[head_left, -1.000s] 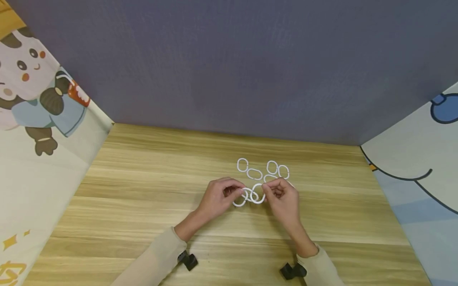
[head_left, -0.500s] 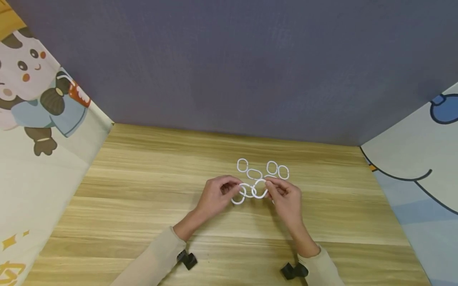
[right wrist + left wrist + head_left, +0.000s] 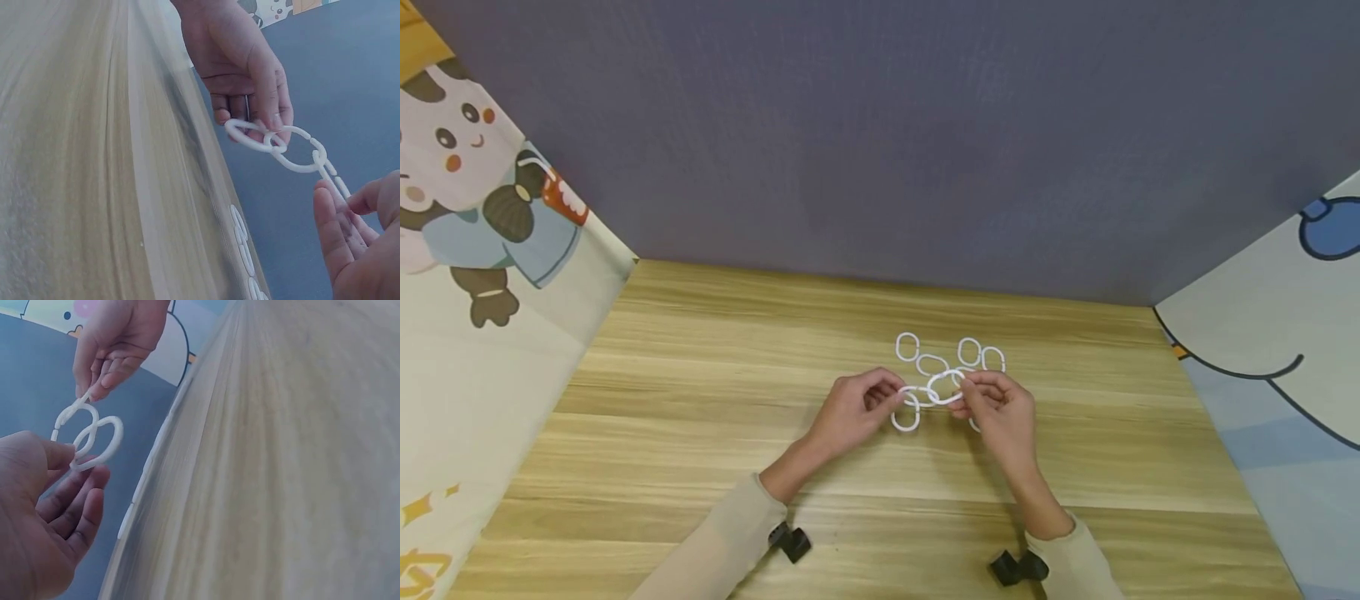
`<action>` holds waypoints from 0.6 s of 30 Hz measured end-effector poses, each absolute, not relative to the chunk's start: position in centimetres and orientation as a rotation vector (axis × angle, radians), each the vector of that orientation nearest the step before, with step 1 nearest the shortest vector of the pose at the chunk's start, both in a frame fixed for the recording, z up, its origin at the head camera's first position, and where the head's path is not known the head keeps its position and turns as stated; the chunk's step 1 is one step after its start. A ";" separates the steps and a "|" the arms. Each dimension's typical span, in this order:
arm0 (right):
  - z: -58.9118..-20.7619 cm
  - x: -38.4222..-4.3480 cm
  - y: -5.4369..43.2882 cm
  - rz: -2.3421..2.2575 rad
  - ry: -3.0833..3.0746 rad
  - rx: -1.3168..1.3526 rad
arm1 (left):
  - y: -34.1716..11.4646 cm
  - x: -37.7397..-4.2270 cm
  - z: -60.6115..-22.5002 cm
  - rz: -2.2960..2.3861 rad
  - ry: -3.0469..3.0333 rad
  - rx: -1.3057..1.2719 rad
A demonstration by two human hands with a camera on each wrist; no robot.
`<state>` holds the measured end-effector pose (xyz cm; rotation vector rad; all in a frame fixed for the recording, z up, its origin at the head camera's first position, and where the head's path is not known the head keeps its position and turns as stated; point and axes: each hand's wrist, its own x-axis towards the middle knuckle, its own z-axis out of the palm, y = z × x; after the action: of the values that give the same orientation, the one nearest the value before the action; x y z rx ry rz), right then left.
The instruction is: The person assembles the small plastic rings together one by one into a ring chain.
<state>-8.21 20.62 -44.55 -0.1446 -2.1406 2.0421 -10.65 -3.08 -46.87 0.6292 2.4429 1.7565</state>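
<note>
Three white plastic oval links are joined in a short chain held above the table between the hands. My left hand (image 3: 855, 408) pinches the chain between thumb and fingertips where the middle link (image 3: 300, 169) meets the left link (image 3: 906, 430). That left link hangs below the fingertips in the head view. With thumb and forefinger, my right hand (image 3: 1006, 421) pinches the right link (image 3: 943, 403), which passes through the middle one. A small gap shows in the right link close to the right thumb in the right wrist view.
Several loose white links (image 3: 898, 347) lie on the wooden table (image 3: 737, 375) beyond the hands. Another link (image 3: 974, 425) shows partly from under the right hand. A dark grey panel (image 3: 880, 150) rises at the back, with cartoon-printed panels (image 3: 475, 167) at both sides.
The right hand has moved slightly right, and the right link has turned flatter and lifted a little. The chain is more stretched out; the left link now hangs straighter down.
</note>
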 end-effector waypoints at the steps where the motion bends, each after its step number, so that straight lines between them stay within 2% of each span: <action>1: -44.5 -8.2 20.6 2.047 -2.142 -0.158 | -3.1 -10.7 -46.9 1.743 2.446 0.639; 18: -44.3 -8.0 20.7 2.041 -2.205 -0.169 | -3.1 -10.7 -47.2 1.629 2.457 0.705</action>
<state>-8.04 20.69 -44.25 -0.1687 -2.2051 2.0415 -10.74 -3.14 -47.20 0.7051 2.4565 1.6290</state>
